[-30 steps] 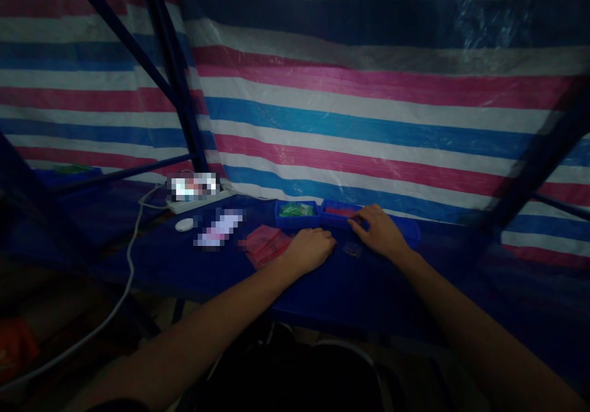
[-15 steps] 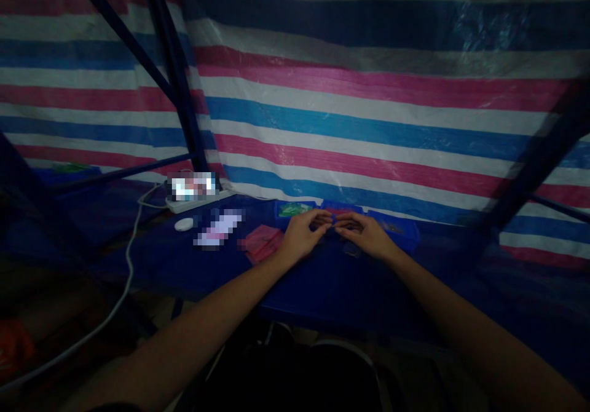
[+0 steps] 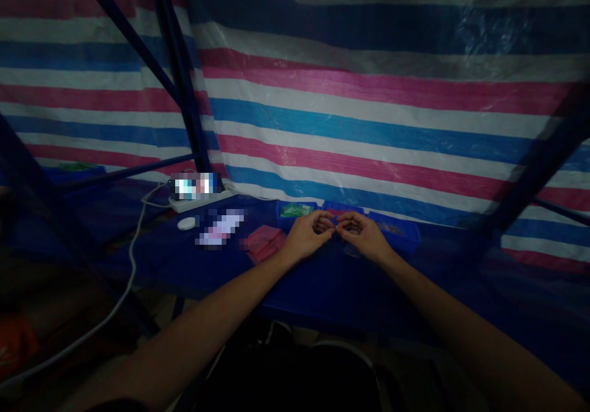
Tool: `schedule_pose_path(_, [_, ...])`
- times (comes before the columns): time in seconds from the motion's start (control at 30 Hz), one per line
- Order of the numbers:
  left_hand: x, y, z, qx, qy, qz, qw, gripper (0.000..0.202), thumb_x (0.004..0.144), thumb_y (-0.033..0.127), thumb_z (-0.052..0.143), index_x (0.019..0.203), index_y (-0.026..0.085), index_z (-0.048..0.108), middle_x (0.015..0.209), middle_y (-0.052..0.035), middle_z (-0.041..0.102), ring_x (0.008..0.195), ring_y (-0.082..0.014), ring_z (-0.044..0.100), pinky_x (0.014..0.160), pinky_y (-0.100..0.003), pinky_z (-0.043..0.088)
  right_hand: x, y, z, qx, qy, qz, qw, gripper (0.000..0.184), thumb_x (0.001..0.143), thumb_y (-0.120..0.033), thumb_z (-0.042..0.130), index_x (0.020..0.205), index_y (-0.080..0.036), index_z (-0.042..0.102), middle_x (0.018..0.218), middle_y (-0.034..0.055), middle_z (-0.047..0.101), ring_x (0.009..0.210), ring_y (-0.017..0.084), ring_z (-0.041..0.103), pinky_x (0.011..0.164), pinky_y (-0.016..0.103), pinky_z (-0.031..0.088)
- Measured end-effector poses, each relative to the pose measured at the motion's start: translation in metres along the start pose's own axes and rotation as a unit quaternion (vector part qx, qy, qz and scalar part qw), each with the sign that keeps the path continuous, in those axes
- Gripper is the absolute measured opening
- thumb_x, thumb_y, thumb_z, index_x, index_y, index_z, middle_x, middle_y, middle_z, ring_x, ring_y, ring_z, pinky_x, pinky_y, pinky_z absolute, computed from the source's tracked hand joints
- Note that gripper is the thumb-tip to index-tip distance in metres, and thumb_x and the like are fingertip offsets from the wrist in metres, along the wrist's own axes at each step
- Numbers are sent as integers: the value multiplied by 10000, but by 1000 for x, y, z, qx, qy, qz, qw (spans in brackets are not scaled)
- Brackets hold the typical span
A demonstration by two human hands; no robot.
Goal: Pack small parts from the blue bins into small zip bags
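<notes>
My left hand [image 3: 308,235] and my right hand [image 3: 364,235] meet fingertip to fingertip above the blue table [image 3: 322,289]. Both are curled, with thumbs and fingers pinched together. Whatever lies between the fingertips is too small and dark to make out. Behind the hands stand a blue bin with green packets [image 3: 297,209], a middle blue bin [image 3: 343,206] with something reddish in it, and a right blue bin [image 3: 408,238] holding small items I cannot identify. Under my right hand lies a small clear object [image 3: 352,251]. Red plastic packets [image 3: 265,241] rest left of my left forearm.
A white power strip [image 3: 203,200] with a cable [image 3: 133,258] sits at the back left, a blurred-out lit object above it. Nearby are a round white item [image 3: 187,223] and another blurred-out object [image 3: 222,227]. Blue metal posts [image 3: 177,74] and a striped tarp [image 3: 369,110] enclose the table.
My fingertips have come closer together, the thumbs now nearly meeting. The view has shifted slightly; the things on the table stay where they were.
</notes>
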State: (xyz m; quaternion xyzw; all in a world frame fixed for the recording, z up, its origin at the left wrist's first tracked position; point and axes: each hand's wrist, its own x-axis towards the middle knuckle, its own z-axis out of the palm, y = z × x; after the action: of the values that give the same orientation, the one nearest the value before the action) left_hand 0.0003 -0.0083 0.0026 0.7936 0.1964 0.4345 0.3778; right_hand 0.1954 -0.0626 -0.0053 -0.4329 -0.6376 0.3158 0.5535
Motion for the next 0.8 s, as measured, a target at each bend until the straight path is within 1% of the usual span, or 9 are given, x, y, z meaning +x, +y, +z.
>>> schedule_pose_path(0.07, [0,1,0,-2,-2,1,1000,372,819,129,690,1187,155,638,1008,-78,734,874,-166,710,829,-309,573,-1,-2,2,-4,8,-13,1000,301,787,-322,760,1040,-199,652,900,35,685,813,159,665,732,282,541])
schedule_pose_path(0.2, [0,3,-1,6,-11,4,1000,273,846,156,673,1119,155,665,1019,-81,733,901,-176,708,848,-319,569,-2,-5,2,-22,25,-31,999,305,813,-322,736,1081,-202,651,940,50,686,858,173,664,734,285,539])
schedule_pose_path(0.33, [0,2,-2,15,-4,1,1000,288,856,173,678,1144,166,659,1000,-76,736,885,-177,707,826,-316,567,-1,-5,1,-32,19,-27,999,308,822,-346,735,1085,-205,657,964,58,688,888,183,663,773,306,546])
schedule_pose_path(0.47, [0,1,-2,0,-4,-10,1000,306,847,154,688,1149,165,646,989,-77,748,881,-176,719,825,-313,563,-2,-3,2,-24,5,-26,999,312,810,-362,752,1068,-211,666,974,57,686,875,180,661,778,311,550])
schedule_pose_path(0.63, [-1,2,-2,-41,-15,-24,999,346,849,145,671,1190,157,616,1013,-92,756,910,-176,734,833,-304,565,-2,-3,-1,-39,10,-30,999,293,829,-365,742,1066,-207,675,952,52,685,832,169,661,737,286,543])
schedule_pose_path(0.73, [-1,3,-1,-46,-8,-30,998,378,815,116,664,1188,156,610,994,-87,756,875,-167,733,818,-290,562,-1,-4,-1,-34,12,-27,999,296,826,-365,747,1061,-201,671,937,46,684,812,161,658,720,273,535])
schedule_pose_path(0.8, [-1,3,-1,-41,-3,-33,999,385,785,98,662,1163,153,612,968,-77,753,830,-155,725,778,-268,555,-2,-6,0,-35,12,-25,999,304,820,-371,752,1058,-198,671,932,45,685,800,158,657,702,267,530])
